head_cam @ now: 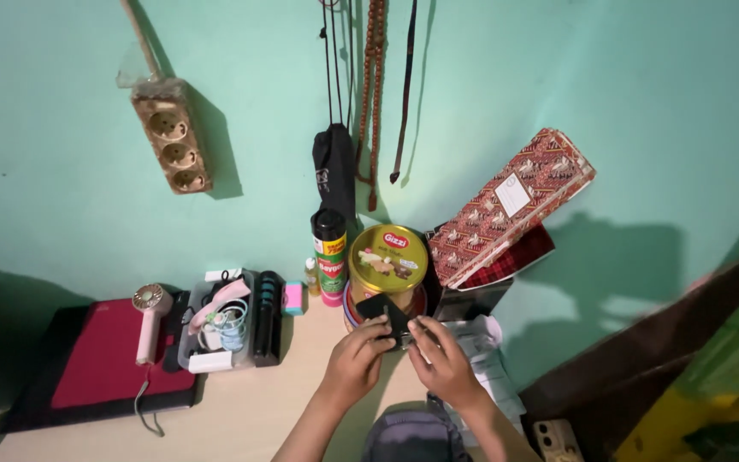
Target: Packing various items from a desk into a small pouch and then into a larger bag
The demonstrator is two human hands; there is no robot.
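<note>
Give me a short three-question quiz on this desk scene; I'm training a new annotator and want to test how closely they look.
1. True or false: both hands hold the small black object in front of the round gold tin.
2. What stands directly left of the gold tin? A) a spray can B) a pink handheld fan C) a power strip
3. Where is the power strip: lying on the desk or mounted on the wall?

Key
1. True: the left hand and right hand both grip the black object before the gold tin.
2. A: the spray can.
3. The power strip is on the green wall, above the desk.
</note>
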